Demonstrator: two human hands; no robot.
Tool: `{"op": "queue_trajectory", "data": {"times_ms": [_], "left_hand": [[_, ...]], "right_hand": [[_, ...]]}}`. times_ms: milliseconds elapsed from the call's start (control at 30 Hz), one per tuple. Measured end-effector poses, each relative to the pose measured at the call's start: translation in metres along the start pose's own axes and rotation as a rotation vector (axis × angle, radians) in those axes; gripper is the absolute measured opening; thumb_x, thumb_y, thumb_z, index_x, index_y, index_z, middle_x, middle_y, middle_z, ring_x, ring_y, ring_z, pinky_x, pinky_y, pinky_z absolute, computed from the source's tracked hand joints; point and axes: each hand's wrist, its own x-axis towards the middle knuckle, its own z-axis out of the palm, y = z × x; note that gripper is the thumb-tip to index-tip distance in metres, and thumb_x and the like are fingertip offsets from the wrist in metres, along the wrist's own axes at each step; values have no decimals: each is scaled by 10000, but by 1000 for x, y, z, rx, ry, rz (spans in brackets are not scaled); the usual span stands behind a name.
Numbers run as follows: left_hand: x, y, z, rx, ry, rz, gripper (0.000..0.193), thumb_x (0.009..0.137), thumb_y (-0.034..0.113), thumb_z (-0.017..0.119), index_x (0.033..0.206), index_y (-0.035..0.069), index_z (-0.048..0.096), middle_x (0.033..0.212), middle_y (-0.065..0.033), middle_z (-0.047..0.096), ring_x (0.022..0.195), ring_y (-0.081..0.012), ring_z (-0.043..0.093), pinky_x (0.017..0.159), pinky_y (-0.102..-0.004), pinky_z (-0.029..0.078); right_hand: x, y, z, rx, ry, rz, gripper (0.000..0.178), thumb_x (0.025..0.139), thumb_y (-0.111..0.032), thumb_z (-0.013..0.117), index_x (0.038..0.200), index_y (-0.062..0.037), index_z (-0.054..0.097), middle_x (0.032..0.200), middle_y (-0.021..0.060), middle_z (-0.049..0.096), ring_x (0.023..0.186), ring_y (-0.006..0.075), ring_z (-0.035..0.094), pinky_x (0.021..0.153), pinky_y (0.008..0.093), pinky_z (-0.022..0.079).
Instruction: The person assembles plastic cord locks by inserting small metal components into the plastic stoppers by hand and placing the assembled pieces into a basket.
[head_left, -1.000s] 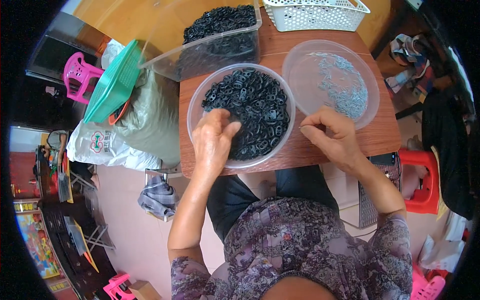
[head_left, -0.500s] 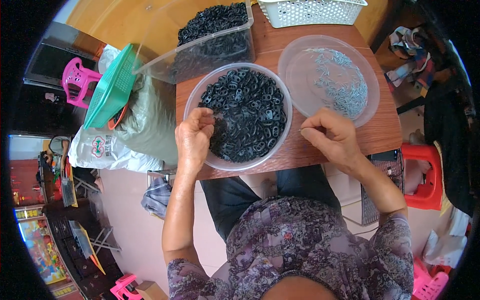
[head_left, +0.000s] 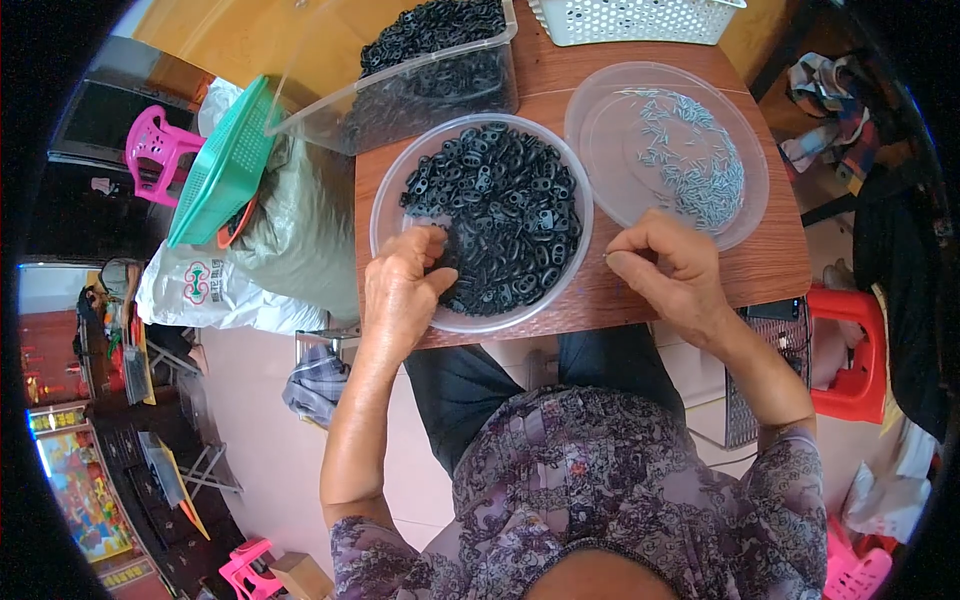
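Nearest the body, the person's 2 hands work above a wood-brown table [head_left: 765,275]. The left hand [head_left: 398,300] reaches over the near-left rim of a round clear tub [head_left: 480,326], fingertips low by the black plastic pieces [head_left: 515,200] inside. Its thumb and fingers stand a narrow gap apart; whether they hold a piece cannot be told. The right hand [head_left: 672,275] hangs between the tub and a shallow round tray [head_left: 610,160], thumb and forefinger pinched together; anything between them is too small to make out.

Good handling here probably means taking 1 black piece at a time from the heap's edge, near the bare patch of tub floor, with a light pinch. The right pinch seems best kept firm and steady, clear of both rims.

Slim silvery pins [head_left: 705,195] lie mostly in the tray's right half. Farther off stand a clear rectangular bin [head_left: 462,53] of similar black pieces and a white perforated basket [head_left: 635,28].
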Motion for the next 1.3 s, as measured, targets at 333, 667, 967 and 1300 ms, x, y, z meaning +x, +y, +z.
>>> {"op": "queue_trajectory", "data": {"times_ms": [333, 667, 967, 1300], "left_hand": [[-1, -8, 9, -24, 34, 126, 305, 617, -47, 621, 914, -15, 562, 767, -145, 573, 743, -291, 561, 666, -364, 444], [3, -1, 2, -132, -20, 32, 249, 694, -8, 599, 939, 37, 600, 839, -132, 599, 767, -274, 584, 692, -336, 453], [-8, 15, 0, -96, 45, -45, 234, 706, -40, 566, 935, 6, 574, 816, -162, 611, 775, -271, 597, 703, -338, 454], [-5, -1, 3, 42, 104, 309, 211, 676, -75, 549, 882, -29, 561, 760, -160, 560, 713, -313, 552, 659, -377, 431]], "right_hand": [[-4, -6, 5, 21, -9, 49, 35, 732, -23, 605, 755, -6, 585, 679, 77, 524, 621, 169, 508, 544, 281, 391], [-5, -1, -1, -28, 46, 27, 35, 738, -28, 602, 767, -12, 592, 698, 86, 547, 636, 184, 533, 574, 283, 415], [-6, 11, -29, -44, 231, -66, 81, 762, -82, 591, 735, -11, 565, 663, 81, 550, 623, 169, 534, 570, 293, 418], [-2, 17, -127, 131, 701, 115, 55, 765, -67, 611, 756, -13, 612, 708, 18, 598, 655, 75, 534, 624, 220, 436]]}}
